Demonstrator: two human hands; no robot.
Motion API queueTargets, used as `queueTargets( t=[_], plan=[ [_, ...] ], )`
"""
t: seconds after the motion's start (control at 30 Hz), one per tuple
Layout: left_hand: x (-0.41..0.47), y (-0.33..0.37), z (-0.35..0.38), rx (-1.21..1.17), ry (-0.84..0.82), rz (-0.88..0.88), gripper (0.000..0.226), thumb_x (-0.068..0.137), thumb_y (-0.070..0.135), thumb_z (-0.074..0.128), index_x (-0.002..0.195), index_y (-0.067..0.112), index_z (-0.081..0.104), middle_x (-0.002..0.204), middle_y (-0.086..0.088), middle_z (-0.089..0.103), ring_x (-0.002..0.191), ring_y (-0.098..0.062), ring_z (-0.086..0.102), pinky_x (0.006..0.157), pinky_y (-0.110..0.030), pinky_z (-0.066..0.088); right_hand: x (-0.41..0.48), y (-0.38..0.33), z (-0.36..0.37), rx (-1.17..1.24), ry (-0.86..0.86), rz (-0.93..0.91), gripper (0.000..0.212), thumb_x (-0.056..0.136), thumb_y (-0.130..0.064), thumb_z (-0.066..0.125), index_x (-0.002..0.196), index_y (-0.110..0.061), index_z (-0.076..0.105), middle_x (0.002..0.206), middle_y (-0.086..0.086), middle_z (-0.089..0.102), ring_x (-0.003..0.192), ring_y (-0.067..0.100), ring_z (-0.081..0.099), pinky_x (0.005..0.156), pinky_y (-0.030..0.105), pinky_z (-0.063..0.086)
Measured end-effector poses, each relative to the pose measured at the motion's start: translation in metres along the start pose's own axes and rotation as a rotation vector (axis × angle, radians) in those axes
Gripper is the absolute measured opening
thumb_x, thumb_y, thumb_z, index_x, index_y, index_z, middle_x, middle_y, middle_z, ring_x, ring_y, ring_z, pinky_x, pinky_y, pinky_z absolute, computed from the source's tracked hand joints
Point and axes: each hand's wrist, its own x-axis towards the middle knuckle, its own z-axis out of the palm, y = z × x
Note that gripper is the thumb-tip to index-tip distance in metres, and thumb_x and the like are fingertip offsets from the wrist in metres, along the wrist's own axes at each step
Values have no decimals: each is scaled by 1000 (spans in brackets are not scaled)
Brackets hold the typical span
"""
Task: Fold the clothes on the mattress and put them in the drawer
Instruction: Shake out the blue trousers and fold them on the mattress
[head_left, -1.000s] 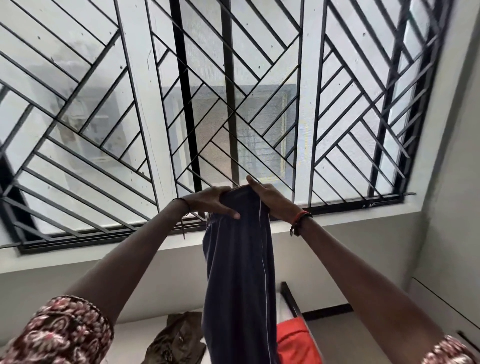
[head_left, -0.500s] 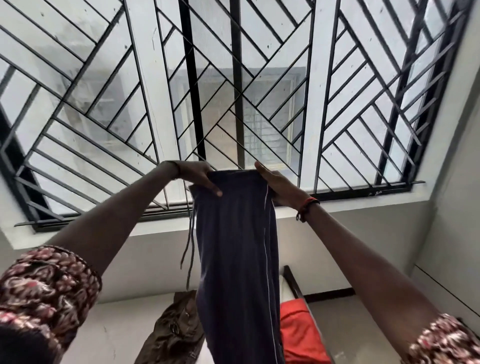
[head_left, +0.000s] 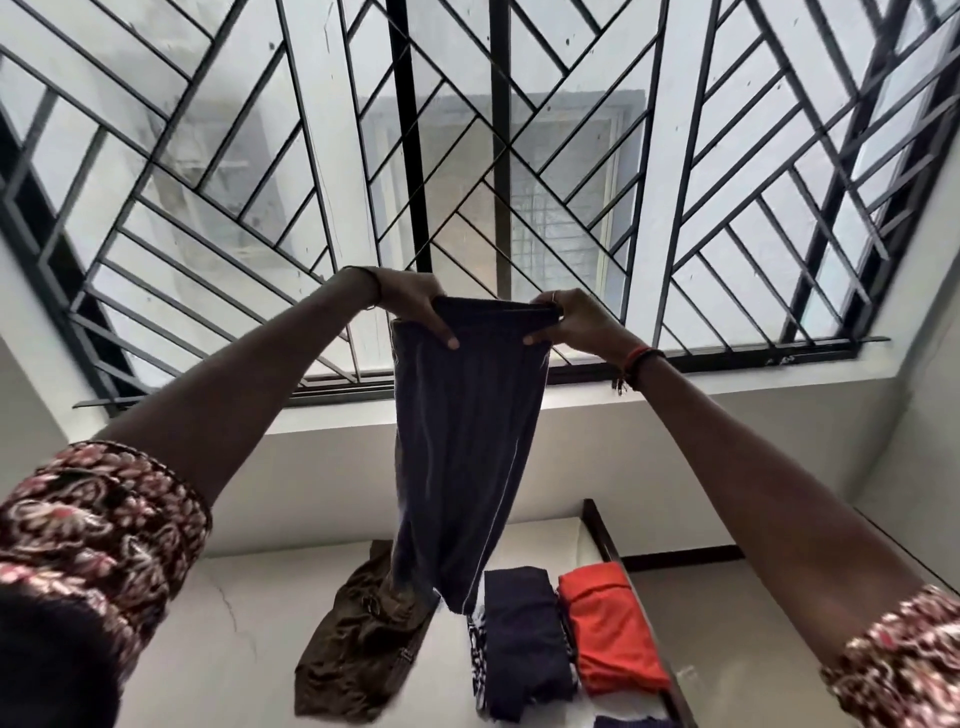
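Overhead, we record the left hand and right hand raised before the window grille, fingers pinching the top corners of the navy trousers. The trousers hang free above the mattress. Their hem hides part of an olive garment. Folded navy and orange pieces lie beside the bed frame.

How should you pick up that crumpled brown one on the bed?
Probably from above, pinching the brown garment at its near, wider end: it lies flat on the mattress, and its far end is hidden behind the hanging dark trousers.
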Motion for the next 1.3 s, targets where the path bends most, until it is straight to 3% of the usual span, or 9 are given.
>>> queueTargets(
  t=[0.17, 0.27, 0.4, 0.5, 0.63, 0.73, 0.93, 1.1, 1.3],
  plan=[
    [-13, -17, 3, -27, -39, -9, 25, 77, 27, 77, 96, 14, 69, 91, 1, 72, 86, -14, 66, 71, -17, 49, -6, 0, 8, 102, -78, -3, 32, 70, 8, 76, 98, -5, 64, 75, -2, 59, 62, -6, 58, 60, 14, 50],
    [-18, -27, 16, -50, -35, -22, 15, 78, 27, 76, 89, 20, 68, 89, 1, 72, 83, -12, 66, 63, -11, 47, -4, -2, 15, 40, -150, 15, 32, 71, 3, 77, 96, -12, 62, 77, -2, 60, 72, 7, 60, 69, 28, 54],
    [-21, -29, 30, -138, 5, -17, 18, 76, 30, 77, 92, 22, 71, 90, 2, 73, 84, -12, 67, 75, -21, 52, -6, -12, 30, -198, -207, 47, 54, 69, -6, 76, 117, -22, 54, 88, 3, 63, 78, 18, 61, 71, 29, 52],
    [-22, -28, 43, -210, -36, 0, 24, 77, 24, 76, 100, 19, 71, 91, 7, 74, 85, -7, 68, 79, -20, 53, -13, -15, 44, -256, -302, 75, 73, 61, -23, 87, 125, -28, 51, 98, -2, 63, 86, 12, 61, 74, 26, 54],
    [-25, -35, 59, -278, -133, -34, 24, 77, 22, 76, 100, 19, 70, 92, 4, 74, 90, -13, 69, 69, -15, 53, -17, -7, 60, -298, -395, 133, 48, 57, -32, 88, 97, -23, 65, 89, -4, 68, 84, 14, 65, 63, 18, 48],
    [-32, -40, 68, -375, -271, -62, 21, 79, 14, 73, 100, 16, 68, 93, 2, 74, 89, -14, 70, 72, -19, 55, -23, -9, 72, -245, -528, 142, 40, 63, -23, 87, 97, -19, 66, 88, -6, 70, 77, 9, 67, 57, 13, 47],
    [-40, -79, 96, -675, -468, -146, 54, 60, 23, 83, 109, 8, 66, 113, -7, 69, 105, -18, 65, 90, -27, 53, -32, -7, 92, -37, -855, 273, 39, 71, -6, 80, 106, -9, 63, 101, 5, 72, 87, 18, 70, 64, 24, 57],
    [-38, -104, 127, -664, -423, -216, 26, 81, 13, 69, 107, 8, 67, 110, -2, 70, 106, -14, 64, 90, -21, 51, -29, 14, 123, 39, -961, 359, 33, 75, -5, 76, 106, -4, 65, 99, 7, 73, 86, 19, 71, 70, 28, 58],
    [-30, -130, 147, -601, -243, -264, 32, 84, 17, 68, 115, 9, 65, 112, -2, 69, 104, -14, 63, 88, -21, 48, -13, 42, 157, 132, -876, 488, 44, 76, -23, 77, 107, 5, 64, 104, 17, 70, 86, 23, 69, 78, 30, 57]
  ],
)
